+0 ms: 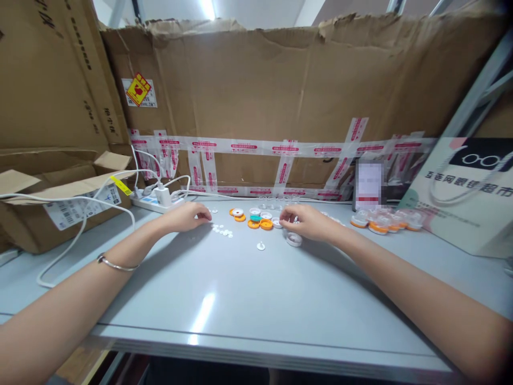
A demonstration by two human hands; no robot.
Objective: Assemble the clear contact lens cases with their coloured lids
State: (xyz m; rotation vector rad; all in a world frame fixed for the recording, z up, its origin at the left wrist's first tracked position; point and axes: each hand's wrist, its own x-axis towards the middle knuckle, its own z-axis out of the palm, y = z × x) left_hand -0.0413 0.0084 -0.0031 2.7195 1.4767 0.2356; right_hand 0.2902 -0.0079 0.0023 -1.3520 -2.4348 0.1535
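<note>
My left hand (189,216) is just left of a scatter of small white discs (223,231), its fingers curled together; what they hold, if anything, is too small to make out. My right hand (306,222) has its fingertips at a white ring-shaped part (276,222), beside the orange rings (266,224) and a teal piece (255,218). Whether it grips anything is unclear. Under that hand lies another white ring (294,239). A white disc with a small stem (261,246) lies alone nearer the front. More orange and white rings (238,214) sit behind.
Clear cups (276,201) stand at the back. At the right are orange-and-white assembled pieces (387,220), a phone (368,184) and a paper bag (460,198). At the left, a power strip (150,202), white cables and an open carton (60,198). Cardboard (256,96) walls the back.
</note>
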